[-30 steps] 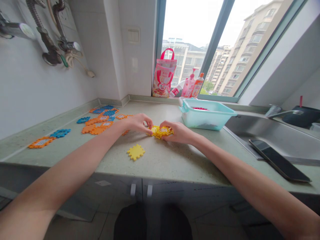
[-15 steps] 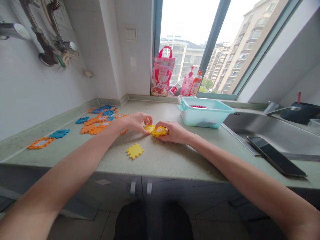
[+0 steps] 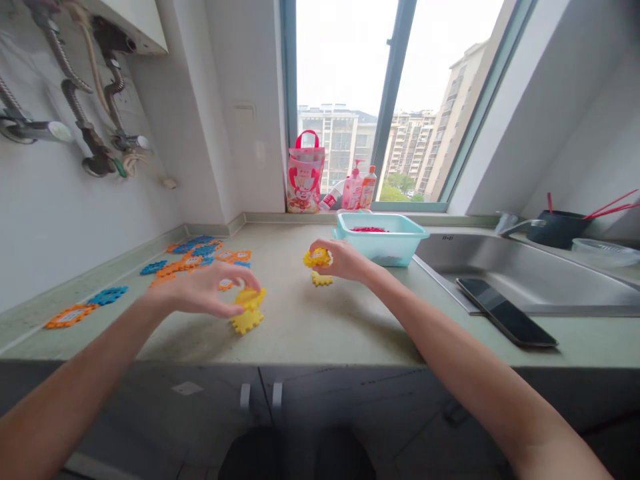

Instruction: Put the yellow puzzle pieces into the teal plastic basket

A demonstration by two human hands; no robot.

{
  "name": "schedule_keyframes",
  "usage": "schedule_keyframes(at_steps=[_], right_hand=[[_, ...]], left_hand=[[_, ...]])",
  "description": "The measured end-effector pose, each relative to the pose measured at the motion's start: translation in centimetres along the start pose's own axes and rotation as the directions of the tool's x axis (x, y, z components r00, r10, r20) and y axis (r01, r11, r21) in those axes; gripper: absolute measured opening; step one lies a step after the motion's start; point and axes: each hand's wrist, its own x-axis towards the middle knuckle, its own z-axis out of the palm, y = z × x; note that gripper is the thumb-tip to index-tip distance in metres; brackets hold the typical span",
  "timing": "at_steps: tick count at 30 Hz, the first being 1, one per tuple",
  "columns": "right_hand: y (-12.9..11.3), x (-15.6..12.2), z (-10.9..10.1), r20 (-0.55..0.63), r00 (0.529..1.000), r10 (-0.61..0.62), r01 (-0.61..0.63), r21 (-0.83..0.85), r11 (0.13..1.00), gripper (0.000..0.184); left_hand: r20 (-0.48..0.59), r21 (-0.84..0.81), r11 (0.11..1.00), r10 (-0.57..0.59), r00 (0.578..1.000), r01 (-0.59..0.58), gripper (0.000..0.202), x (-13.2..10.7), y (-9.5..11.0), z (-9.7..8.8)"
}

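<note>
One yellow toothed plastic square (image 3: 252,299) sits pinched in my part-closed left fingers (image 3: 227,309); my curled right fingers (image 3: 331,245) clasp toothed yellow plastic pieces (image 3: 316,257).

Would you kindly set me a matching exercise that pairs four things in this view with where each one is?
1. left hand
2. right hand
3. dark phone
4. pink bag

A. at the sink's edge
B. nearer the turquoise tub, holding a printed yellow piece
C. by the window
D. nearer the orange pieces, holding a yellow piece

Pairs: 1-D, 2-B, 3-A, 4-C
</note>
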Motion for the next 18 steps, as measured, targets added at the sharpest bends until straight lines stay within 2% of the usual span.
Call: schedule_keyframes(at_steps=[4, 10, 14, 18], right_hand=[[1.5, -0.1, 0.0, 0.073, 0.996, 0.045, -0.046, 0.006, 0.999, 0.034], [2.8, -0.5, 0.0, 0.234, 0.967, 0.104, -0.143, 0.159, 0.977, 0.038], [2.9, -0.4, -0.4, 0.297, 0.944, 0.141, -0.191, 0.147, 0.971, 0.05], [2.3, -0.2, -0.5, 0.335, 0.931, 0.148, -0.19, 0.095, 0.977, 0.056]], left_hand=[[0.067, -0.031, 0.999, 0.011, 0.998, -0.009, 0.037, -2.3, 0.1, 1.9], [-0.044, 0.001, 0.998, -0.061, 0.997, 0.061, 0.039, -2.4, -0.9, 3.5], [-0.101, 0.088, 0.996, -0.015, 0.995, 0.024, 0.039, -0.9, -1.6, 4.1], [-0.252, 0.158, 0.987, 0.027, 0.967, 0.013, 0.042, 3.1, -1.9, 3.3]])
